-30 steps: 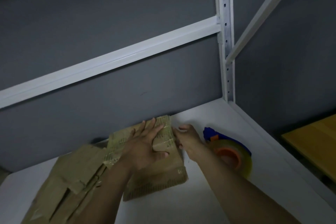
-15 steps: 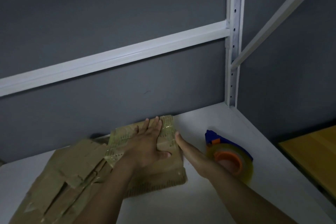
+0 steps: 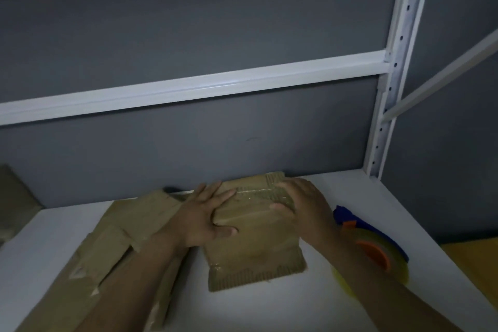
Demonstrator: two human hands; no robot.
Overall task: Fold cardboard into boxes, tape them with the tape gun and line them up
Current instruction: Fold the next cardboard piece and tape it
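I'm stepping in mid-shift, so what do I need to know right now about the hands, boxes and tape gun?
Left hand: flat, pressing the box top.
Right hand: resting over its taped far-right edge.
Tape gun: lying on the shelf right of the box, unheld.
Flat cardboard: piled to the left.
Done: this box shows tape on it.
Left: fold and tape the pile, line boxes up.

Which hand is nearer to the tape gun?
Right. The right hand rests on the box beside the tape gun; the left hand rests on the box farther left.
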